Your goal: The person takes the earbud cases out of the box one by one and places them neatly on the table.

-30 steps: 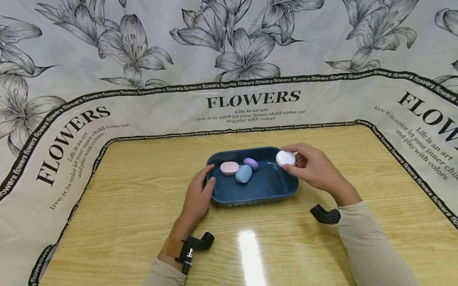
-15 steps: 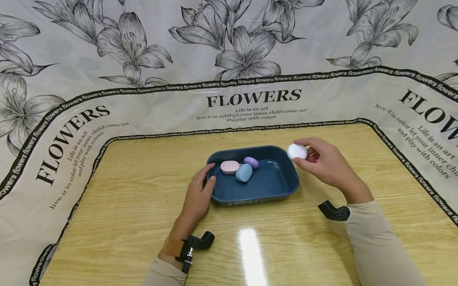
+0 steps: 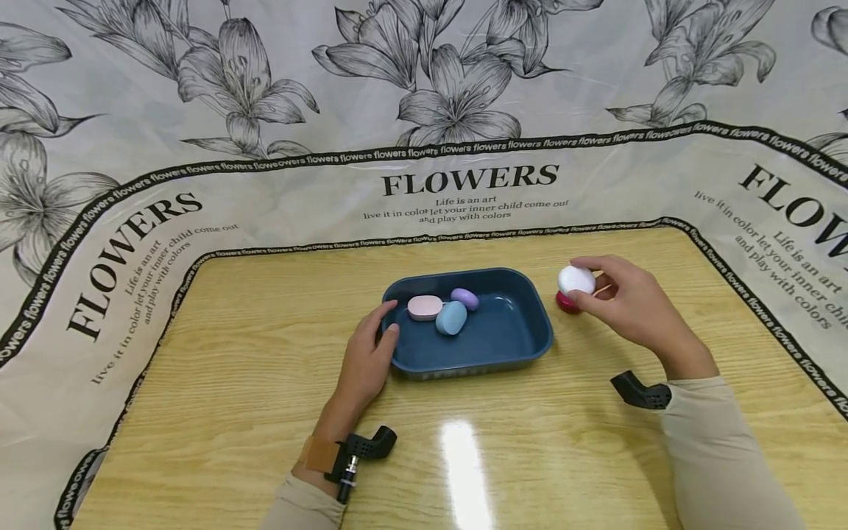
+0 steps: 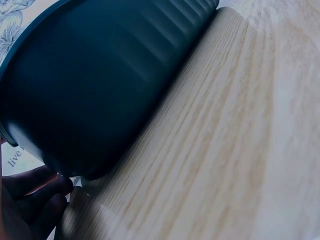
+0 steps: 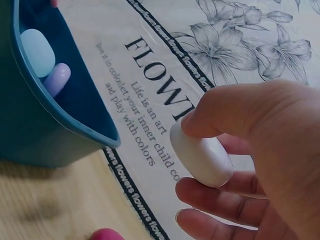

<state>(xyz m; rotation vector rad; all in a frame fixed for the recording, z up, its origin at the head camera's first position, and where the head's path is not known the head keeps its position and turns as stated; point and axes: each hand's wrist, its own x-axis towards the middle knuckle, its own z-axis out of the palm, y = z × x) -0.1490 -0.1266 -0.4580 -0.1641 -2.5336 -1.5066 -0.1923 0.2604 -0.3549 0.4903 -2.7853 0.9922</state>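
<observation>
My right hand (image 3: 626, 298) pinches a smooth white soap-like oval (image 5: 200, 152) between thumb and fingers, just right of the dark blue basin (image 3: 503, 335). Partly under it in the head view is a small red rounded thing (image 3: 567, 302), its other part hidden by the hand and the white oval. At the basin's left end, my left hand (image 3: 366, 353) grips the rim, thumb and index finger over the edge and other fingers against the outer wall. Inside the basin lie a pink oval (image 3: 424, 308), a light blue oval (image 3: 451, 318) and a smaller purple oval (image 3: 465, 299), grouped toward the left.
The basin stands on a light wooden table (image 3: 265, 383). A floral cloth with printed lettering (image 3: 470, 180) rises behind the table and along both sides. Black camera mounts (image 3: 639, 390) stick out from both wrists.
My right hand has carried the white oval from over the basin's right end to outside it on the right. The red thing has come into fuller view. My left hand stays at the rim.
</observation>
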